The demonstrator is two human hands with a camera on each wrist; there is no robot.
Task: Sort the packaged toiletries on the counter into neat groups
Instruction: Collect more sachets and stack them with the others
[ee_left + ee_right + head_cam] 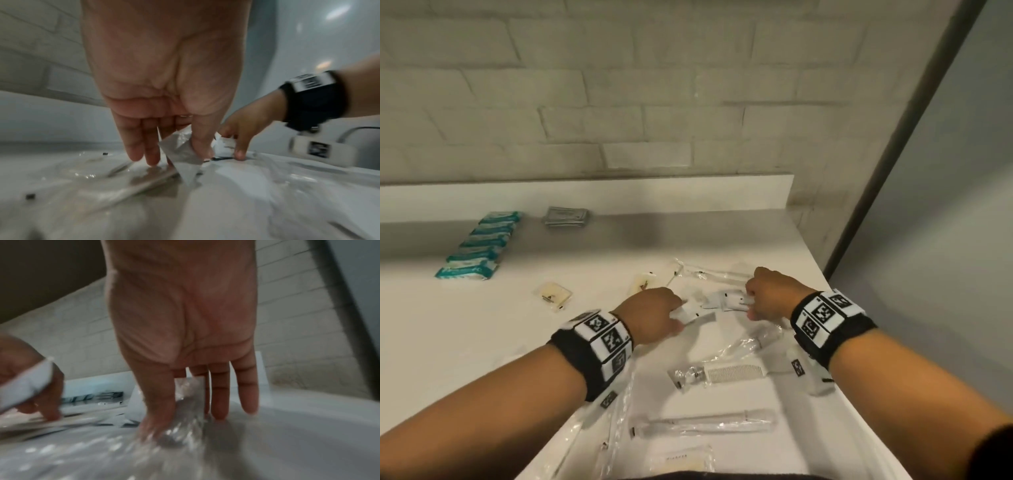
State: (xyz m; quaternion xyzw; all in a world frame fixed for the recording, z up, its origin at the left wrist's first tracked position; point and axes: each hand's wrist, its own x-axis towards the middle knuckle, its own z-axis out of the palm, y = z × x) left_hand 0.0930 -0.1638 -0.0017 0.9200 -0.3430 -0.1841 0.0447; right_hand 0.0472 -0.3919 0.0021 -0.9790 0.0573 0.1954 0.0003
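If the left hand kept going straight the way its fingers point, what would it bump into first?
Probably the clear plastic packets on the counter: the left hand points down, its fingertips nearly touching them while pinching a white sachet.

White counter (448,325) lies bare at its left front. Along the back left, a row of teal packets (481,245) and a grey stack (566,216) block the wall side. Clear-wrapped items crowd the centre and right: a comb (736,371), a toothbrush (705,422), small sachets (729,299).
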